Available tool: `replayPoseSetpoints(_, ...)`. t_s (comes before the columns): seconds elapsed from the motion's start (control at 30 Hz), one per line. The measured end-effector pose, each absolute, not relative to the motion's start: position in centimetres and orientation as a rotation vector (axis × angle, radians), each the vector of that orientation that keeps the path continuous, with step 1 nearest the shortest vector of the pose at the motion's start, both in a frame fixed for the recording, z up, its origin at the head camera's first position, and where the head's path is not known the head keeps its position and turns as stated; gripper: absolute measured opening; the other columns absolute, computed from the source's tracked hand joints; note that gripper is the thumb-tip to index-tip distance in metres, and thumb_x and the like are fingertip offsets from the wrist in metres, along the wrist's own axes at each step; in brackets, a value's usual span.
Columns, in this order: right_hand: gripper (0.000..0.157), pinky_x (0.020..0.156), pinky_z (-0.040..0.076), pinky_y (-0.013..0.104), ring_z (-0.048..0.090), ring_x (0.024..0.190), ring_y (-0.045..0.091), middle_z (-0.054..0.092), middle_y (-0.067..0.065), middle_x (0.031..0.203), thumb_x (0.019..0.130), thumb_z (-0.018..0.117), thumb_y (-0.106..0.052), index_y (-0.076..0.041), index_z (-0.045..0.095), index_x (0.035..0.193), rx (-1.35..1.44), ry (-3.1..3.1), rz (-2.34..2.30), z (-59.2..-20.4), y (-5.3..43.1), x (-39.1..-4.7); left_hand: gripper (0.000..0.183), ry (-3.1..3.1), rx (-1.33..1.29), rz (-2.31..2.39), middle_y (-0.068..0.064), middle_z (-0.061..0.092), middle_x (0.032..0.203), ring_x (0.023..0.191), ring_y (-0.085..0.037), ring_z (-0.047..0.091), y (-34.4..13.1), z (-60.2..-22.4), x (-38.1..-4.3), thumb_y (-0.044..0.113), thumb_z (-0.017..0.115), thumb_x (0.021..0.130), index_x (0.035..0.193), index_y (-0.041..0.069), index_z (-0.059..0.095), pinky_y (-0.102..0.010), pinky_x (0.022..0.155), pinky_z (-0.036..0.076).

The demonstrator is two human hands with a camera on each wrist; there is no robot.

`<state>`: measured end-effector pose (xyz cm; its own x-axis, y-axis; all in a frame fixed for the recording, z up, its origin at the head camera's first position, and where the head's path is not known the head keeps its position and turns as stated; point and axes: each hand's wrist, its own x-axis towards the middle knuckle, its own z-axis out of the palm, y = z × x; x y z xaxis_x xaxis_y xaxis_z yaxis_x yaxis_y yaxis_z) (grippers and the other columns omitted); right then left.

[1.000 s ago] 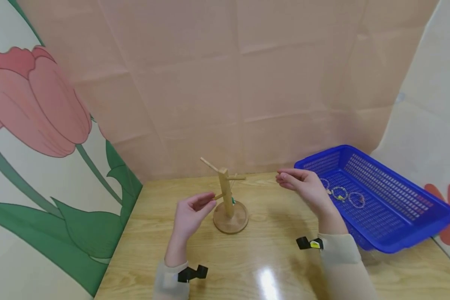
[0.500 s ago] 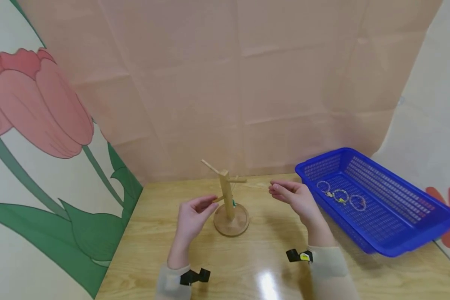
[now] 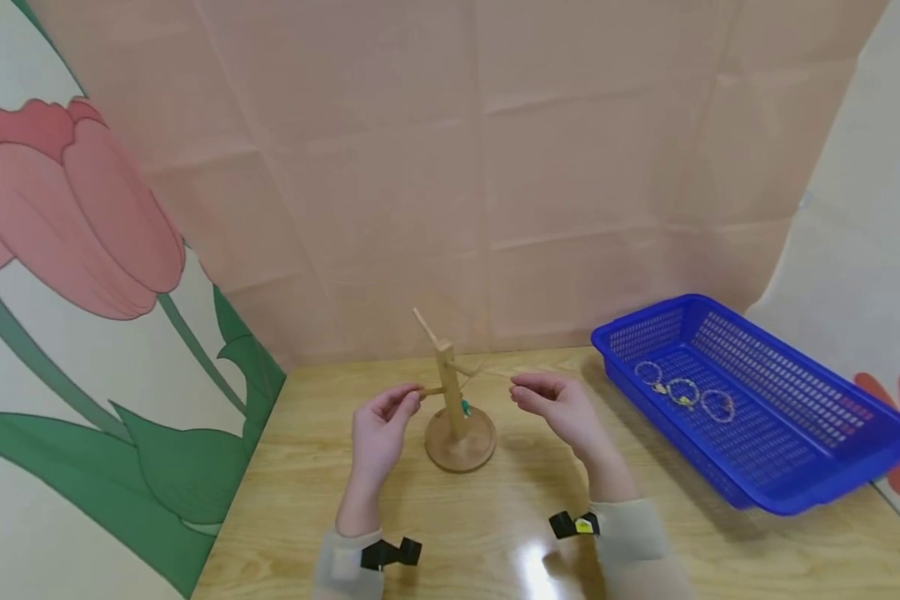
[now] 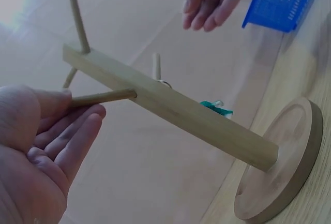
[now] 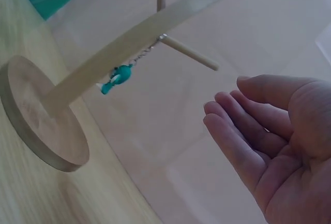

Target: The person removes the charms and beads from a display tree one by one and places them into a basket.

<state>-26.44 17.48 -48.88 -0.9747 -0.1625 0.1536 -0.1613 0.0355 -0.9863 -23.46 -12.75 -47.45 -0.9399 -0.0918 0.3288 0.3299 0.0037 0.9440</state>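
Left hand (image 3: pixel 378 431) pinches a peg (image 4: pixel 103 98) of the wooden stand (image 3: pixel 456 408); right hand (image 3: pixel 555 404) hangs just right of it, fingers relaxed, holding nothing.

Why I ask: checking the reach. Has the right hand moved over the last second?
Yes. The right hand has moved left, away from the blue basket and toward the wooden stand.

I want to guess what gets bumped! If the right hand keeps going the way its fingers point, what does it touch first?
Probably the wooden stand. The right hand is open, fingers pointing left toward the peg on its near side, so that peg likely comes first, though depth is hard to judge.
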Motion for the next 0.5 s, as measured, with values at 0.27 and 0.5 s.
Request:
replayPoseSetpoints(0.27, 0.03, 0.089, 0.065, 0.027, 0.076, 0.104, 0.025, 0.079, 0.015, 0.115, 0.099, 0.08, -0.015, 0.0, 0.077, 0.125, -0.356, 2.389, -2.064, -49.7, 15.2, -26.4, 0.022, -1.833, -0.159, -2.171, -0.026, 0.075, 0.118, 0.1, -0.019, 0.077, -12.5, -47.6, -24.1, -0.002, 0.069, 0.103, 0.122, -0.014, 0.07, -0.033, 0.094, 0.064)
replayPoseSetpoints(0.5, 0.024, 0.086, 0.062, 0.026, 0.075, 0.102, 0.02, 0.081, 0.001, 0.11, 0.098, 0.082, -0.024, -0.011, 0.081, 0.119, -0.385, 2.563, -1.949, -50.0, 13.2, -26.2, 0.023, -1.735, -0.132, -2.226, -0.029, 0.075, 0.116, 0.1, -0.021, 0.078, -12.2, -48.0, -24.5, -0.003, 0.069, 0.103, 0.122, -0.015, 0.071, -0.033, 0.092, 0.065)
